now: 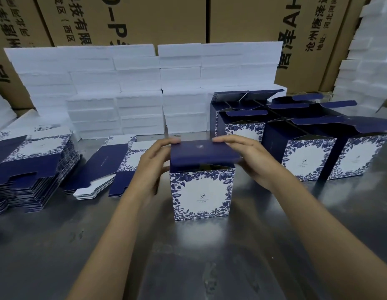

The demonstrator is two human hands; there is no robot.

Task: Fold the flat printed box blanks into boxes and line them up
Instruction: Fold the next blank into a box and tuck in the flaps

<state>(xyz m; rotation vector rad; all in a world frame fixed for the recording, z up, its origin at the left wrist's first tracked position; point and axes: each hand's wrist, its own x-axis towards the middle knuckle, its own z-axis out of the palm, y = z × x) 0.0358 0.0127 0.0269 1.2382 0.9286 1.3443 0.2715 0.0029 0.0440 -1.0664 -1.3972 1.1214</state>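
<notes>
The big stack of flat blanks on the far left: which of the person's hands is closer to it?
Left. The left hand holds the box on the side facing the stack of flat blanks; the right hand holds the box's opposite side, farther away.

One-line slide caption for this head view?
Both hands hold the lid flap on a standing printed box; flat blanks left, folded boxes right.
</notes>
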